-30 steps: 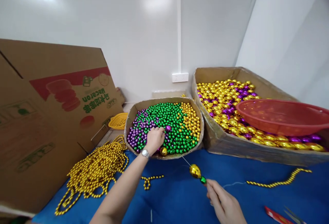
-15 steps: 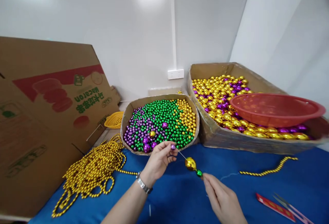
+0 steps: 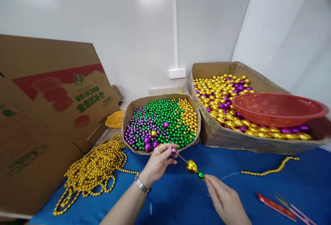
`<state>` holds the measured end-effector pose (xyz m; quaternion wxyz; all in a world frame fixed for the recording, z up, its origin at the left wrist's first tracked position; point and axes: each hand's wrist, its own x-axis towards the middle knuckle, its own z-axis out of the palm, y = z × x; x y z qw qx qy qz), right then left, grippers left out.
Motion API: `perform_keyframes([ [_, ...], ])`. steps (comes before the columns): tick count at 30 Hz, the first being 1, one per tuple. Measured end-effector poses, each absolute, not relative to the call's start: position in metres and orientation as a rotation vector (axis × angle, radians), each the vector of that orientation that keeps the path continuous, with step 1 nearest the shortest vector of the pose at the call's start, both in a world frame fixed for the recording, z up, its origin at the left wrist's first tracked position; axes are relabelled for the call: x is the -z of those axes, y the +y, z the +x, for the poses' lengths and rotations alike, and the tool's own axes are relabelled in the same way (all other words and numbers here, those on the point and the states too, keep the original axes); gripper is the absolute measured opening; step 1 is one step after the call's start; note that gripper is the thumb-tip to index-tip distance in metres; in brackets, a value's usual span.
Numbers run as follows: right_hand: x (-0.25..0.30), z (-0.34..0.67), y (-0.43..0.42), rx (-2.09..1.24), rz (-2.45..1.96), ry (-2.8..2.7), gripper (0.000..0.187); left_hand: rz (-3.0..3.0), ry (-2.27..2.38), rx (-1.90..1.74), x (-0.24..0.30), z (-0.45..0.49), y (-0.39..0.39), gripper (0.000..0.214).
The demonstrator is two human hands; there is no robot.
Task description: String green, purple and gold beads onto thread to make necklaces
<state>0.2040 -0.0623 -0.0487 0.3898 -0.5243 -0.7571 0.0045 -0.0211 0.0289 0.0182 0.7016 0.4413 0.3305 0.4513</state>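
Our left hand (image 3: pixel 157 161) pinches a small purple bead (image 3: pixel 174 150) between thumb and fingertips at the tip of a thin needle (image 3: pixel 182 157). Our right hand (image 3: pixel 224 201), at 5 o'clock from it, is closed on the needle's lower end. Between the hands, a large gold bead (image 3: pixel 191 166) and a green bead (image 3: pixel 200 175) sit on the needle, the green one just beside our right fingertips.

The hands are near each other but apart, over the bare blue counter (image 3: pixel 181 197), which lies open toward 6 o'clock. At 12 o'clock the round bead tray (image 3: pixel 160 96) has its near rim just beside the left hand. At 2 o'clock stands the big bead box (image 3: pixel 232 142), with a red basin (image 3: pixel 279 109) in it. A heap of gold strands (image 3: pixel 93 170) lies at 9 o'clock, a short gold strand (image 3: pixel 269 171) at 3 o'clock and scissors (image 3: pixel 297 211) at 4 o'clock.
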Motion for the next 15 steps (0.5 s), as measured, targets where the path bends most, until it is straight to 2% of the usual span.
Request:
perform_keyframes([
  [5, 0.069, 0.206, -0.058, 0.161, -1.39, -1.945, 0.032, 1.436, 0.957, -0.988, -0.012, -0.016, 0.019, 0.029],
  [10, 0.095, 0.21, -0.052, -0.104, -1.437, -1.946, 0.031, 1.481, 1.056, -0.978, 0.027, 0.001, 0.005, 0.021],
  [15, 0.092, 0.216, -0.047, 0.134, -1.506, -1.925, 0.033, 1.63, 1.12, -1.082, 0.038, 0.007, -0.001, 0.018],
])
